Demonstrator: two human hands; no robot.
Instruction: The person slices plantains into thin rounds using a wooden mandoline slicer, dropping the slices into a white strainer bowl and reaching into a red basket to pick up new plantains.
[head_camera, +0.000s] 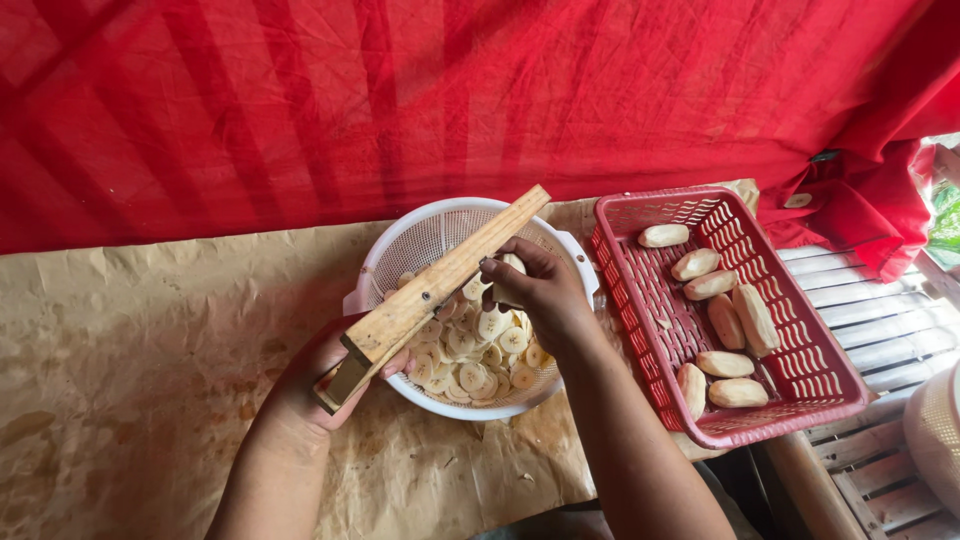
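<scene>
Fingers (500, 270) pinch a pale peeled banana stub (512, 264) against wooden slicer (440, 285)

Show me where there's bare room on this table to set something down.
Widest free patch: the brown paper left of the white colander, up to the red cloth. A smaller strip lies in front of the colander. Crowded: the colander under the wooden slicer and both hands, and the red basket of peeled bananas.

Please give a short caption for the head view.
Left hand holds slicer over colander; right hand presses banana.
</scene>
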